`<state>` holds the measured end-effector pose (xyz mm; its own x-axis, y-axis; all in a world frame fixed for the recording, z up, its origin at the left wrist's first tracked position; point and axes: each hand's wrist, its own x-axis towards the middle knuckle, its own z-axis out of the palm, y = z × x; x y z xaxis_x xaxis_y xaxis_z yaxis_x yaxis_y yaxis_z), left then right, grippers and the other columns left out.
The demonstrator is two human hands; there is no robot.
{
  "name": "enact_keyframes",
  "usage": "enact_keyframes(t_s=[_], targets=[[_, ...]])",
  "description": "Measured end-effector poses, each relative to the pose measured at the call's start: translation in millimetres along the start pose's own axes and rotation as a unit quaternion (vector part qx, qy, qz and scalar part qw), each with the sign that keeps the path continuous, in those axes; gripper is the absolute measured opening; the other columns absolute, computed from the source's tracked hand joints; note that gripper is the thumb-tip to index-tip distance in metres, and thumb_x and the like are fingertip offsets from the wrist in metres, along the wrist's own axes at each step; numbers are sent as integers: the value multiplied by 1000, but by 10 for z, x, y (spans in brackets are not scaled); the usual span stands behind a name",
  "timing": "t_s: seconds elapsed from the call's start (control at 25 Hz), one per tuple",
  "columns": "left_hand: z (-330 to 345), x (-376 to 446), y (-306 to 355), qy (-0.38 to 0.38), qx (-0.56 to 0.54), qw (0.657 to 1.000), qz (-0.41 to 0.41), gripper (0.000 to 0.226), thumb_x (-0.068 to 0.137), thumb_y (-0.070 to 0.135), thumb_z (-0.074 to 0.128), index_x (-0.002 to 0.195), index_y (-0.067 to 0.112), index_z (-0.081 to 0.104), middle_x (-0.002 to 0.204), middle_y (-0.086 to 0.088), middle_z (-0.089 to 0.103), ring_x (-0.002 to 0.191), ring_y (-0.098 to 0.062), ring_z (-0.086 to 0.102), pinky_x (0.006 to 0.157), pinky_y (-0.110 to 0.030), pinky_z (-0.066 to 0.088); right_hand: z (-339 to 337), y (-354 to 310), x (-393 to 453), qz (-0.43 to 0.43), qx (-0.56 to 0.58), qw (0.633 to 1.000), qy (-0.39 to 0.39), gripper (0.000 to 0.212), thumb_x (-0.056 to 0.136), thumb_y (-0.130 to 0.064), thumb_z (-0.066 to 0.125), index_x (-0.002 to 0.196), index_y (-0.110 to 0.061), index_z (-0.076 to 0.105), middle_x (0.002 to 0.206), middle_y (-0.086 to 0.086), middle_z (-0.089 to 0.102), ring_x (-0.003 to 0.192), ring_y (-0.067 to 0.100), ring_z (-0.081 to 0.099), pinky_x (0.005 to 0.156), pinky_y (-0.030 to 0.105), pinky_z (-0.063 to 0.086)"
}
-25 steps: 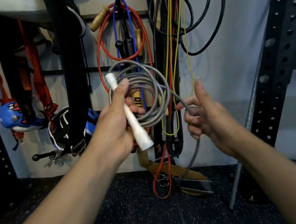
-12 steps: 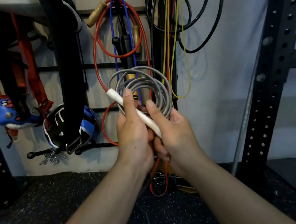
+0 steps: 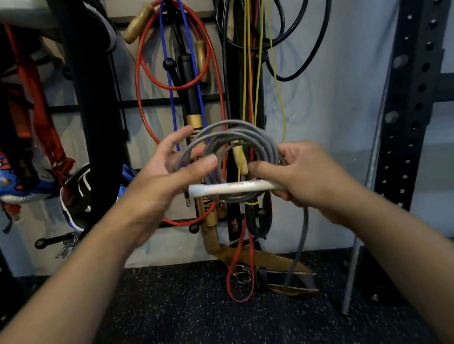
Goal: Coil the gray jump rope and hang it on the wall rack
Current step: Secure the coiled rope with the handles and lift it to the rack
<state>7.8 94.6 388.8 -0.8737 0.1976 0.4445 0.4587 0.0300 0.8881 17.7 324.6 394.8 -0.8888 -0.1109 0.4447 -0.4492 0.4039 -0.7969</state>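
Gray rope (image 3: 234, 141) coiled in several loops between both hands, in front of the rack (image 3: 162, 102) and not yet hung. Right hand (image 3: 309, 178) wrapped around the coil's right side together with one end of the white handle (image 3: 232, 188), thumb pressed across the loops; handle lying level across the bottom of the coil. Left hand (image 3: 167, 173) loose, fingers spread behind the left side of the coil and thumb laid over the front, more steadying than gripping, though motion blur hides the exact contact. One tail of rope dropping from under the right hand toward the floor (image 3: 177, 323), so coiling judged nearly done but not finished. Best done by keeping the right grip firm on loops and handle alike, gathering the tail into one more loop of the same size, then lifting the bundle to a free peg among the red rope (image 3: 143, 70), blue rope (image 3: 163, 42) and black cords (image 3: 306, 58) without snagging them. Risk: loops springing apart if the right thumb eases. Compared with half a second back: handle swung from a diagonal to level, hands moved apart from a close two-handed clasp, left hand opened, coil carried slightly right, tail now showing.
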Motion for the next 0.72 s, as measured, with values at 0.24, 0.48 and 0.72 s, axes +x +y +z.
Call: enact_keyframes(t_s=[0.24,0.48,0.72], targets=[[34,-37,289,-148,362,918,68,118,44,70,91,144,62,30,132,28,57,114,12,63,94,-13,51,47,-286,48,-117,-267,948,-124,22,82,-29,79,65,-21,68,43,-10,56,38,2,48,41,17,36],[289,-122,133,-121,345,929,62,71,56,50,96,117,47,59,103,22,78,94,4,71,92,-40,58,86,-325,28,-161,-361,912,-109,19,72,-33,78,61,-23,66,53,0,60,48,9,49,44,21,36],[333,-104,46,-103,314,941,70,53,67,32,94,110,40,64,99,17,79,87,2,73,83,-32,59,36,-245,28,-147,-313,933,-102,12,75,-38,81,76,-29,74,67,-4,71,61,5,61,53,22,45]])
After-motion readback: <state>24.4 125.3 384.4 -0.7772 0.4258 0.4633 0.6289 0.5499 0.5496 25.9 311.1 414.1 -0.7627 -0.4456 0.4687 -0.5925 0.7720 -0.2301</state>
